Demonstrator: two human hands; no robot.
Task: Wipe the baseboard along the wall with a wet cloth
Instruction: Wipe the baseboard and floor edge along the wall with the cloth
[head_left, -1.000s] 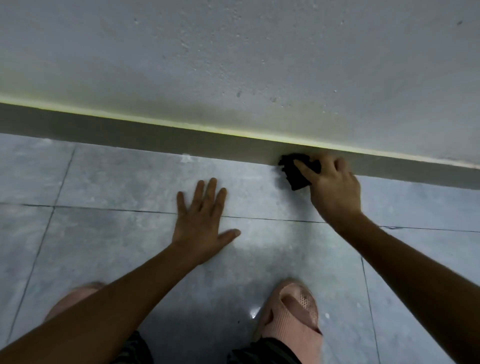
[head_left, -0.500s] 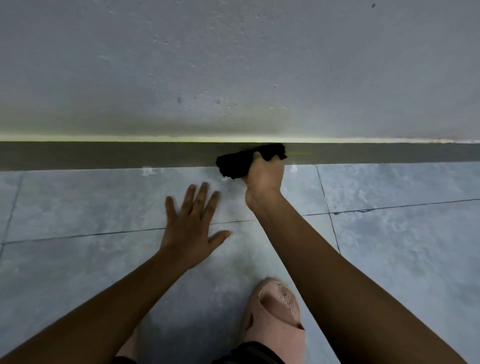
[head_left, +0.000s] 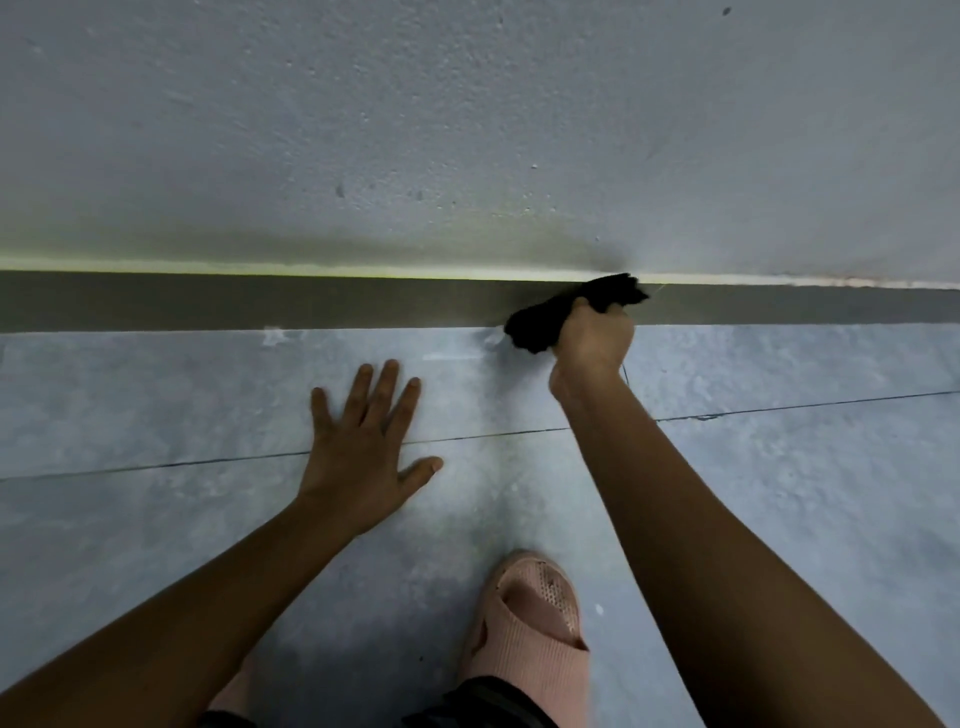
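Baseboard (head_left: 311, 301) meets the black cloth (head_left: 540, 322) bunched in the right hand's (head_left: 595, 338) fist, centre-right; left hand (head_left: 358, 457) lies spread on the floor (head_left: 156, 405), likely for support.

A black cloth (head_left: 550, 317) is showing against the dark grey baseboard (head_left: 260, 301), which is running under a pale speckled wall (head_left: 467, 130). Below the baseboard, mottled blue-grey floor tiles (head_left: 156, 395) are showing thin dark seams, and a pink slipper (head_left: 524, 629) is showing a perforated pattern.

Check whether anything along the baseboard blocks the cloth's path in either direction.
Nothing visible does. The right hand presses the black cloth against the dark baseboard, which runs bare to both edges of the view. The left hand lies flat on the floor tiles, clear of the strip.
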